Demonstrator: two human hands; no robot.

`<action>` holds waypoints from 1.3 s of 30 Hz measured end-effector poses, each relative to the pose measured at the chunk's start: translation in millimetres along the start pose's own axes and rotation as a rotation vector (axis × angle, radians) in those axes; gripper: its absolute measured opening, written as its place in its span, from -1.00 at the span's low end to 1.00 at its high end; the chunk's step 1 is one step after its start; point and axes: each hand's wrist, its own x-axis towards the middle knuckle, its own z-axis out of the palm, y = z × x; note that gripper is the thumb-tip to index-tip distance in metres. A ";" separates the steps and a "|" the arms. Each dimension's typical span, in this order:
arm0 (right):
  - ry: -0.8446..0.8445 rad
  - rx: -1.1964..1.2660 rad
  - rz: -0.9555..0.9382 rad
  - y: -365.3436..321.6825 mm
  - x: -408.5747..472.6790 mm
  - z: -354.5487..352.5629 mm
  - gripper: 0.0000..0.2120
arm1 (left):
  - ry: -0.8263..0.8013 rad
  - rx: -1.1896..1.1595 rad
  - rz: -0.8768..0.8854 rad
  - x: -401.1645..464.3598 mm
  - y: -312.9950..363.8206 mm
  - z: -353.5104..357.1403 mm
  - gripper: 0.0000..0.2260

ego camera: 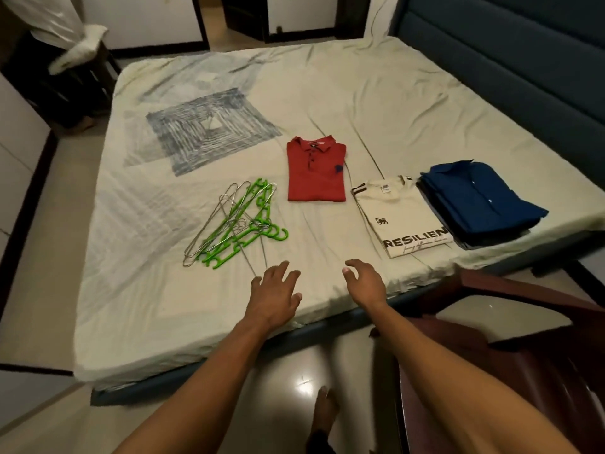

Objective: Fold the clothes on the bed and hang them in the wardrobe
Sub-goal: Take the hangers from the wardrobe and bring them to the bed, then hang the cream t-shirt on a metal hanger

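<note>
Hands: left hand and right hand spread, holding nothing, over the near edge of the bed.
Hangers: tangled pile, green plastic and wire; light, stiff, likely to snag. Lift one by its hook.
Cream tee: folded, soft, limp; take by the shoulders.
Blue shirts: a stack, count unclear.
Red polo: folded, farthest; take at the collar.

A glossy tiled floor reflecting a light spot surrounds a bed whose blue padded headboard stands at right, with a dark wooden chair near right and white walls behind.
</note>
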 end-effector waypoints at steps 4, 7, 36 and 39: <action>0.005 -0.008 0.020 15.3 26.5 -21.2 -0.68 | -0.064 -0.014 -0.003 39.2 25.1 2.8 -0.53; -0.003 -0.016 0.008 18.4 48.2 -30.6 -0.68 | -0.107 -0.012 -0.020 66.3 29.7 7.4 -0.54; -0.560 -0.332 -0.015 -90.0 207.6 213.4 -0.68 | -0.096 0.190 -0.078 296.1 -206.0 52.7 -0.61; -0.517 -0.409 -0.068 -90.1 217.7 236.6 -0.68 | -0.072 0.293 -0.019 314.7 -216.9 60.1 -0.66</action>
